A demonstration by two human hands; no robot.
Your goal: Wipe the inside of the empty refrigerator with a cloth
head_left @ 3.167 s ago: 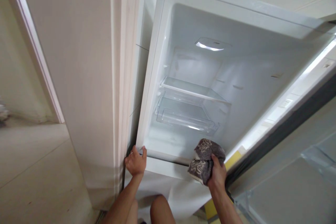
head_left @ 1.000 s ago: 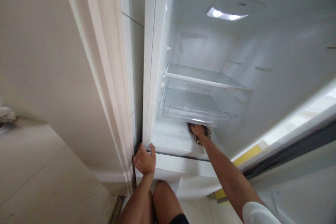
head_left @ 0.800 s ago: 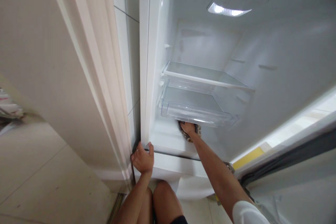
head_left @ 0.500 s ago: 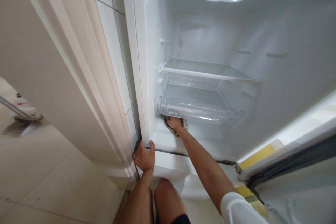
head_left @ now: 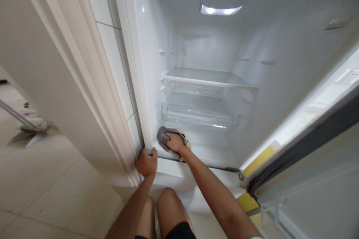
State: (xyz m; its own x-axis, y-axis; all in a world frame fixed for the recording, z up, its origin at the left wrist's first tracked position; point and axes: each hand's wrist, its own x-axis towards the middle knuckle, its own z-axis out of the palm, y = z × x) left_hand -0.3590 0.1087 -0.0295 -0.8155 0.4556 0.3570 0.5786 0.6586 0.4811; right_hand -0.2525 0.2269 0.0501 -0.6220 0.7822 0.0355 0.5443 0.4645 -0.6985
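An open white fridge stands empty before me, its lamp lit at the top. My right hand presses a grey patterned cloth onto the fridge floor at the front left corner, fingers curled over the cloth. My left hand grips the lower left corner of the fridge frame, fingers wrapped round its edge. A clear plastic drawer sits just behind the cloth, under a glass shelf.
The fridge door hangs open on the right with a door bin at the lower right. A white door frame and tiled wall stand to the left. My knees are low in front. Something lies on the tiled floor at far left.
My right hand has slid the cloth from under the drawer's middle leftwards and forwards to the front left corner. My left hand kept its grip on the frame. My view shifted lower.
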